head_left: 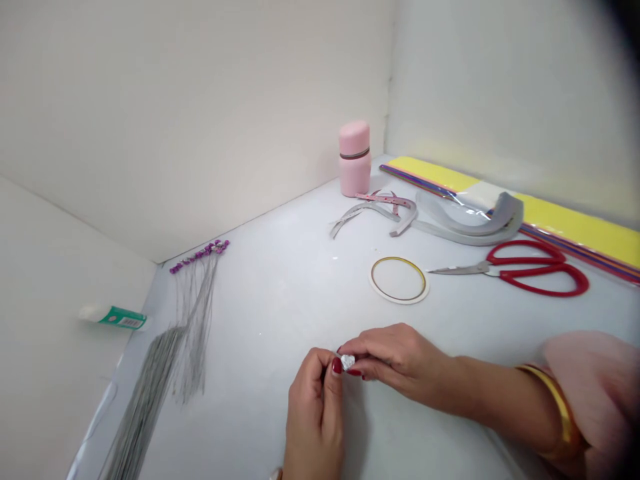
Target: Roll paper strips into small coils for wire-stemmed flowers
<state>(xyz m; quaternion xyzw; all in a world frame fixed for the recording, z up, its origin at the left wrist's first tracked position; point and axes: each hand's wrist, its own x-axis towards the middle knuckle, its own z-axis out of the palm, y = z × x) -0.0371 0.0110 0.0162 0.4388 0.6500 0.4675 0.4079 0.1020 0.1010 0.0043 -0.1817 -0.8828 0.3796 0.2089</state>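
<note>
White tabletop (260,313), silver scrap (347,362) between left fingers (330,377), right fingers (365,350)

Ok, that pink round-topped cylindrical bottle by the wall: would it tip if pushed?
Probably, if pushed high up: the pink round-topped cylindrical bottle stands upright, taller than it is wide. Once down, its round body would likely roll. Its smooth-looking surface may feel slightly slippery.

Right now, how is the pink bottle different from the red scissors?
The pink bottle stands upright, while the red-handled scissors lie flat. The bottle is short and rounded with a dark band; the scissors are long and pointed. The bottle is pink; the scissors are red and silver. Both rest on the same pale tabletop, and no hand touches either.
</note>
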